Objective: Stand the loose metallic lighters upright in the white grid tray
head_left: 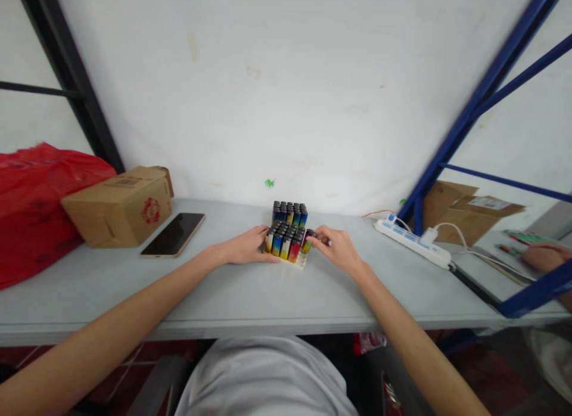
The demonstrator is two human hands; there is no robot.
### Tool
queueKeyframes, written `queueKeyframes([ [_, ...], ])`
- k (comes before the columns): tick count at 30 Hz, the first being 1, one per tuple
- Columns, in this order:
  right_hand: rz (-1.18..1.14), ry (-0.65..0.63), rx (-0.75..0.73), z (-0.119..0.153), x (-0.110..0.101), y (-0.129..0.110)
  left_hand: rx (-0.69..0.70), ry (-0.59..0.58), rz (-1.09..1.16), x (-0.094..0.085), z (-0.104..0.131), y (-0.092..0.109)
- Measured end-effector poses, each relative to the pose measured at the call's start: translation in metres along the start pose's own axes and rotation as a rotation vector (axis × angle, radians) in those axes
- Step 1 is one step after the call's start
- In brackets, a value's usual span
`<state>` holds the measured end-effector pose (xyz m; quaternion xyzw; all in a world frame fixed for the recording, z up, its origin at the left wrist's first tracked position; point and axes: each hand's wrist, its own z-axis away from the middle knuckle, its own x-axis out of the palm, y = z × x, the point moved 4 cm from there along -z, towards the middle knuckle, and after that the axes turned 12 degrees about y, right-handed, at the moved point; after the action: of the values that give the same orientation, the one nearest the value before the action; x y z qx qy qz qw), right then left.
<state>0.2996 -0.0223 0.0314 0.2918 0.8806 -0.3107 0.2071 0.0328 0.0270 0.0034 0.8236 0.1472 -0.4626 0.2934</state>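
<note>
In the head view, a white tray [302,264] holds upright lighters [285,247] in rows, their colours blue, yellow, white and red with dark tops. My left hand [250,245] grips the tray's left side, thumb along its front edge and fingers behind, partly hidden by the lighters. A yellow lighter [307,244] is pinched between the thumb and fingers of my right hand [334,245]; it leans slightly at the right side of the tray. Empty slots show at the tray's right front corner. Directly behind stands a second block of upright lighters [290,214], mostly blue.
On the left are a phone [174,235], a cardboard box [123,207] and a red plastic bag [40,207]. A white power strip [413,242] with plugs lies right, beside a blue metal frame [469,118]. Beyond it are cartons [465,210] and another person's hand [546,258].
</note>
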Motion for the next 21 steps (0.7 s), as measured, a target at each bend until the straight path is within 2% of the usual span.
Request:
queueKeyframes([
  [5, -0.039, -0.102, 0.049, 0.0, 0.009, 0.002, 0.031, 0.03, 0.033, 0.002, 0.0, -0.006],
  [9, 0.056, -0.133, 0.113, 0.0, 0.01, 0.006, 0.012, 0.048, 0.071, 0.004, 0.0, -0.011],
  [11, 0.085, -0.137, 0.12, -0.001, 0.006, 0.009, -0.004, 0.046, 0.074, 0.003, 0.0, -0.009],
  [13, 0.039, -0.075, 0.131, -0.003, -0.003, 0.015, -0.005, 0.045, 0.077, 0.001, 0.0, -0.005],
  [15, 0.03, 0.073, 0.157, -0.005, -0.018, 0.029, -0.011, 0.038, 0.072, -0.002, 0.0, 0.001],
  [17, 0.15, 0.202, 0.188, -0.004, -0.031, 0.049, -0.033, 0.016, 0.054, -0.004, 0.0, 0.005],
  [19, 0.348, 0.213, 0.249, 0.001, -0.036, 0.072, -0.049, 0.0, 0.042, -0.005, 0.0, 0.006],
  [21, 0.5, 0.105, 0.34, 0.008, -0.034, 0.092, -0.052, -0.009, 0.043, -0.005, 0.0, 0.007],
])
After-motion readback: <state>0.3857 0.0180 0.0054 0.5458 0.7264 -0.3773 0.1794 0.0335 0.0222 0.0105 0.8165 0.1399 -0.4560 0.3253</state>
